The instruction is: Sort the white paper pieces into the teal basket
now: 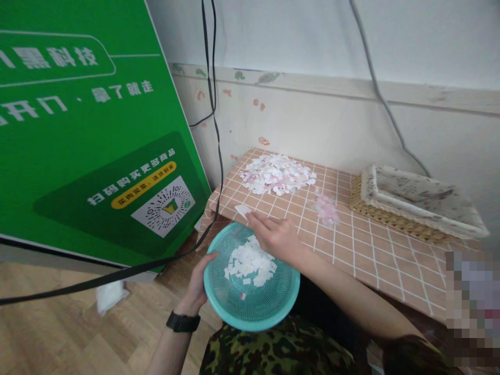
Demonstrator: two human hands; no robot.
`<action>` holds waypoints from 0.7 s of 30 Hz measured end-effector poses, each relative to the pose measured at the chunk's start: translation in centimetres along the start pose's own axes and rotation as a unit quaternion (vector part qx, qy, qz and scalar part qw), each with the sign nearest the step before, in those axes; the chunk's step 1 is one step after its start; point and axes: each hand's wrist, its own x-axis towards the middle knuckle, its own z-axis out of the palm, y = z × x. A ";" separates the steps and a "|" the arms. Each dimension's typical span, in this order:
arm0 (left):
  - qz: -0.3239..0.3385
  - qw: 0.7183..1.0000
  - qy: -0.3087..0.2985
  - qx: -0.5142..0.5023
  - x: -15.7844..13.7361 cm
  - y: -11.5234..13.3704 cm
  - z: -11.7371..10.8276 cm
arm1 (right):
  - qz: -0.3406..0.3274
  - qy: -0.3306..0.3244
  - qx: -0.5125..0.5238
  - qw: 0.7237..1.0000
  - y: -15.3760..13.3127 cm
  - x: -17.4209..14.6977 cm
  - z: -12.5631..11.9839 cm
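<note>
My right fingers (261,223) pinch a white slip (241,209), its long axis pointing left, by the far rim of the teal basket (253,313) my left hand (198,281) grips.

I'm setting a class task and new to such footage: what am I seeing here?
No machine here: each grip is a person's bare hand. The picture comes from a camera on that person's head, facing forward and down. The left grip holds the rim of a turquoise mesh bowl with white papery pieces inside. The right grip holds a flat white item near the bowl's far rim. On the checked tablecloth lie a large whitish scrap pile, a smaller pink pile and a lined woven basket.
</note>
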 end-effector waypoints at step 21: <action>-0.018 1.000 0.000 0.018 0.5 -2.9 0.4 | 0.203 0.006 0.005 0.979 8.6 -1.9 -0.8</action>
